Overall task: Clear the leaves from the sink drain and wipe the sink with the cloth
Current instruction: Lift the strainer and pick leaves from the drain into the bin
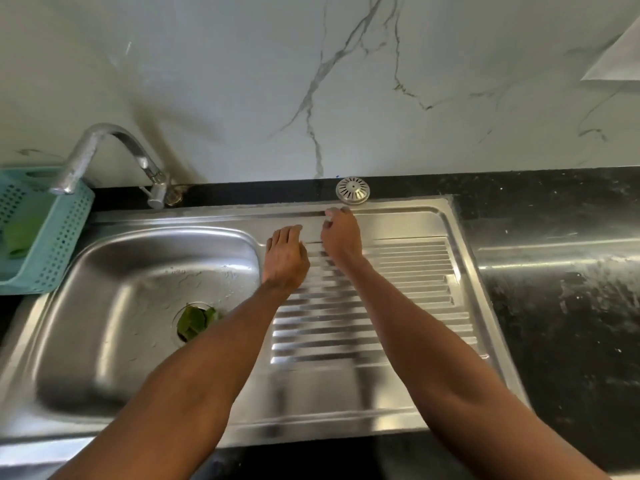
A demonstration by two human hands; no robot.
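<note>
The sink (138, 341) is brushed stainless steel, smooth and shiny, with water droplets on its basin floor. Its drainboard (398, 289) is the same metal, pressed into glossy ridges. The tap (104, 150) is dull, spotted metal. The round drain cover (352, 190) at the back edge is polished, perforated metal. The bench (554, 306) is glossy black stone, smeared with whitish streaks. The wall (242, 81) is smooth white veined marble. The basket (59, 244) is matt teal perforated plastic. The leaves (194, 322) look green, waxy.
</note>
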